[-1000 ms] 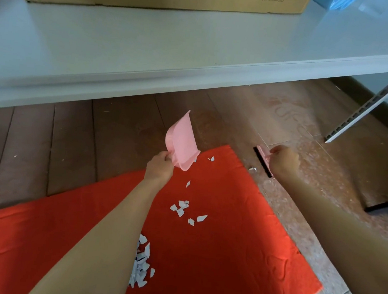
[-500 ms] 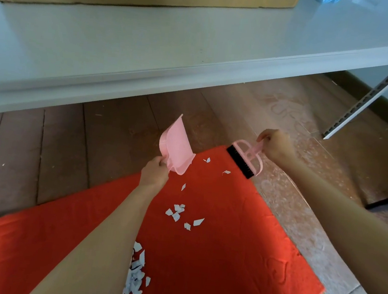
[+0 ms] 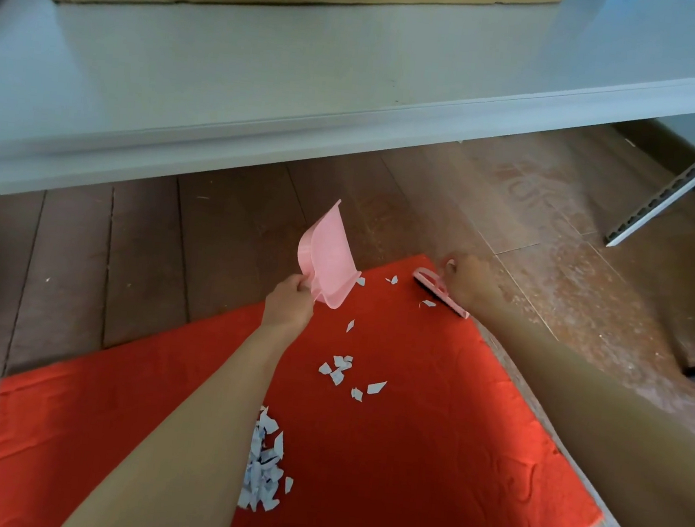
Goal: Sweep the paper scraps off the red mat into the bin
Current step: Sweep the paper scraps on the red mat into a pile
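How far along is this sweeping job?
Early. Done: tools picked up. In hand: left hand holds the pink plastic dustpan raised; right hand holds the pink hand brush at the far corner of the red fabric mat. Left: white paper scraps lie scattered across it; no bin in view.

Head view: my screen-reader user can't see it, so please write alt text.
A person's left hand holds a pink dustpan tilted upward at a red mat's far edge, while the right hand holds a pink brush at its far corner. White paper scraps lie scattered on the mat.

red mat (image 3: 424,462), pink dustpan (image 3: 328,257), white scraps (image 3: 262,474)
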